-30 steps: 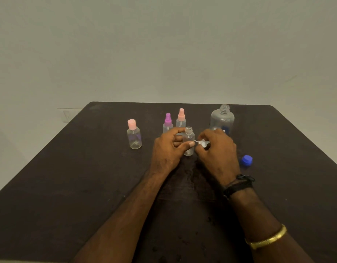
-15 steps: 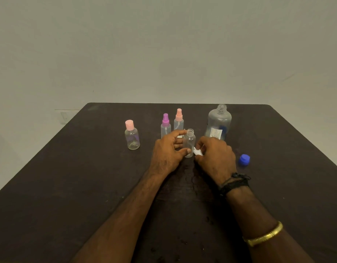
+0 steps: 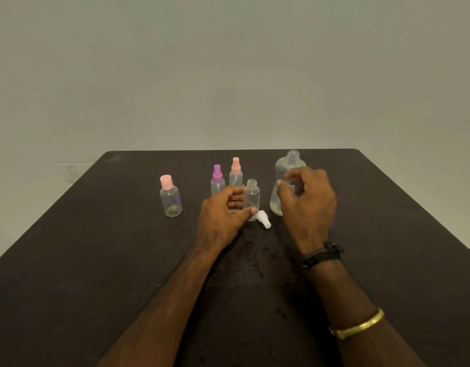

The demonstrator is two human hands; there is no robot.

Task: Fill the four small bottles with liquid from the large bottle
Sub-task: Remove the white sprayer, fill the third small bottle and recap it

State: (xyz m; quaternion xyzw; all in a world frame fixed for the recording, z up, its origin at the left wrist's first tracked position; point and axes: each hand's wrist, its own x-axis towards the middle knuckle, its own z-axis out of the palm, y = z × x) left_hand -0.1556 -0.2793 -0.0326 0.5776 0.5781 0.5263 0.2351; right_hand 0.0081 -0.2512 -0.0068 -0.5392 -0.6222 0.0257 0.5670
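Within the left hand (image 3: 223, 210), item one: an uncapped small bottle (image 3: 252, 200), clear, upright on the table (image 3: 96, 260), thumb low on its near side and fingers curled round its left side, so I log that grip as clamped on the bottle. Just right of the grip, touching or almost touching the bottle's base, lies a white spray cap (image 3: 263, 219) on its side. Further right of the grip stands the large bottle (image 3: 291, 168), neck open, clear liquid showing in its lower part. My right hand (image 3: 308, 202) hovers in front of it, blurred, fingers loosely curved and apart, holding nothing; I cannot tell whether it touches the large bottle. Beyond the grip, close behind the knuckles, stand a purple-topped spray bottle (image 3: 217, 180) and a pink-topped spray bottle (image 3: 235, 173), side by side. Well left of the grip stands a pink-capped round bottle (image 3: 171, 200), apart from the rest. On the right wrist I note a black band (image 3: 322, 254), and further up that forearm a gold bangle (image 3: 357, 325).
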